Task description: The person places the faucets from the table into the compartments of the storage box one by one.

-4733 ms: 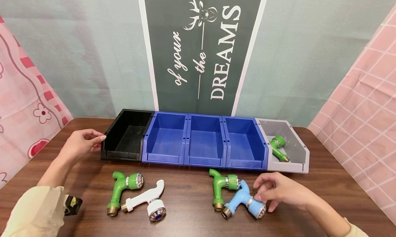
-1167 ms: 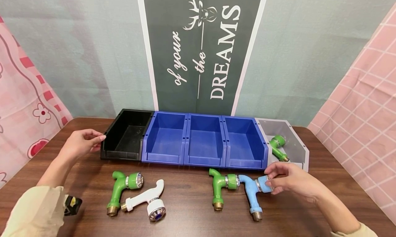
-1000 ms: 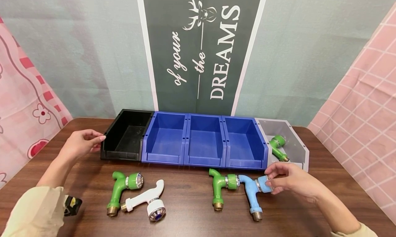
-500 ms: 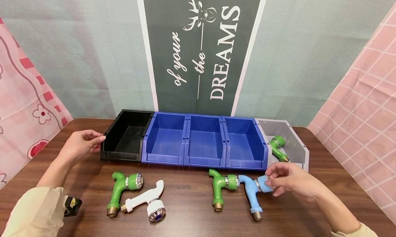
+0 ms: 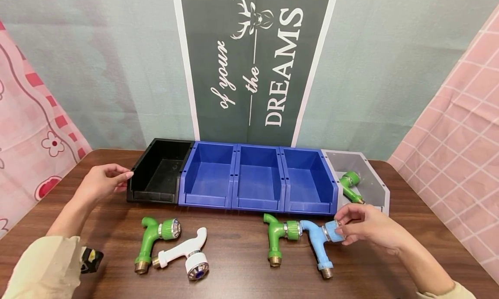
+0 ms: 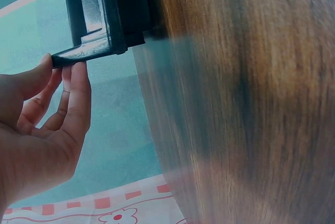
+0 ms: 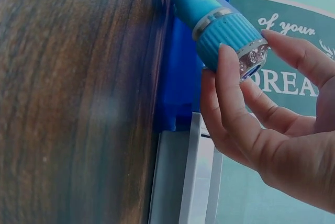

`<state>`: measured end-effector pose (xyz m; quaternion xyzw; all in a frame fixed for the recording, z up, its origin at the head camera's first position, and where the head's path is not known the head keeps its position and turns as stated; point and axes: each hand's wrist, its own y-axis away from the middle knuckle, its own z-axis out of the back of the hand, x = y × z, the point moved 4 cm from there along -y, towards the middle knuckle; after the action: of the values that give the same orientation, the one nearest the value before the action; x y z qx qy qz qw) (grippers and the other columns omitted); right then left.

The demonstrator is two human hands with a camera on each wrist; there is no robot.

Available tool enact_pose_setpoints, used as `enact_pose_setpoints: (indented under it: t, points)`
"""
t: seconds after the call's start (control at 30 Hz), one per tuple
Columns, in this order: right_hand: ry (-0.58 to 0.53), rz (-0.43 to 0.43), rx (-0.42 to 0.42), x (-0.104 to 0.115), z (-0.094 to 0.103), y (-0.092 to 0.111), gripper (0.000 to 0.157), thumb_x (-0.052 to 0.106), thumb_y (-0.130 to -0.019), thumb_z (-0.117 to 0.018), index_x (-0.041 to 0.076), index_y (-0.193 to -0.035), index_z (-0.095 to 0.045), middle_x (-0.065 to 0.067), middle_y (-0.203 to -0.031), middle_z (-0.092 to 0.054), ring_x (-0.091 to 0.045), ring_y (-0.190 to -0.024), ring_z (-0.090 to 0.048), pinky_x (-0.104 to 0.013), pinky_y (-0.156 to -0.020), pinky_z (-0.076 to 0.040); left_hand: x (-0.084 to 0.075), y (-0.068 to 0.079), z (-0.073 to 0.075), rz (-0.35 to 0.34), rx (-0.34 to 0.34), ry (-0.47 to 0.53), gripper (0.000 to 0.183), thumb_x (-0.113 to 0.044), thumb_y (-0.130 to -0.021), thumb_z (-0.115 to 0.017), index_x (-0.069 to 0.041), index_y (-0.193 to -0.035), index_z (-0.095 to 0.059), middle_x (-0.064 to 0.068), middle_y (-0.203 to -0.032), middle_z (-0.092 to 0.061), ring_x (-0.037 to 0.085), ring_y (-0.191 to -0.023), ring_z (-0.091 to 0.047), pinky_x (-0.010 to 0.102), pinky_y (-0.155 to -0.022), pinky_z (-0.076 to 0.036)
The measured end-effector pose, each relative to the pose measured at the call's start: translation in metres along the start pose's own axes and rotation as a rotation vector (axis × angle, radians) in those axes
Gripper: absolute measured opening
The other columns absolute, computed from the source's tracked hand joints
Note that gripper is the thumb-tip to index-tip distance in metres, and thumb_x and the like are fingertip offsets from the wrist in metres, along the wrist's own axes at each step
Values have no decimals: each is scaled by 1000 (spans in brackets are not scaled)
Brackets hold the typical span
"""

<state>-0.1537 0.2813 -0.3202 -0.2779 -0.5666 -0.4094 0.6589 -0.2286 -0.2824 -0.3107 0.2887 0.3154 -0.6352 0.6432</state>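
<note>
Your right grip [image 5: 368, 229] was closed to knob width, pinching the light-blue, plastic-looking tap [image 5: 317, 242]. Holding square across the ribbed knob would have curbed twisting; your left grip [image 5: 100, 181], pinching the black plastic bin [image 5: 153, 196] at its rim, needed only light pressure. Tap: silvery collar, brass threaded end, on or just above the wood-grain worktop [image 5: 234, 273], beside a glossy green tap [image 5: 274, 240].

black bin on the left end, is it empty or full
Empty: the head view shows the bare floor of the black bin, with nothing lying on it.
</note>
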Motion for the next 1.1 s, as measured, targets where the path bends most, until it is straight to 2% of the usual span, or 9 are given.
enact_pose_setpoints:
  t: [0.4,0.63,0.93,1.1]
  points:
    - [44,20,-21,4,3,1,19,-7,-84,-58,-15,-100,-50,-13,-88,-54,-20,-79,-64,-45,-64,-55,-1,1,0,-17,-8,-2,35,-16,-95,-55,18,-103,-55,2,-75,-62,5,-61,-59,24,-58,-54]
    - [83,16,-60,7,6,1,19,-6,-84,-59,-14,-99,-51,-12,-88,-53,-19,-74,-63,-47,-63,-54,0,0,0,-32,-14,-6,34,-14,-95,-54,19,-103,-55,4,-76,-64,5,-61,-59,24,-58,-54]
    - [71,32,-55,11,8,-1,19,-6,-86,-56,-15,-100,-50,-12,-90,-57,-21,-79,-65,-47,-65,-54,1,0,0,-29,-17,-8,34,-15,-95,-54,18,-103,-55,3,-76,-63,5,-61,-59,24,-57,-54]
    - [71,38,-67,13,10,-2,16,-6,-85,-58,-10,-100,-52,-10,-90,-57,-19,-75,-64,-45,-65,-55,2,-1,0,-23,-15,-3,35,-16,-95,-54,18,-103,-55,3,-77,-64,4,-62,-59,24,-58,-54]
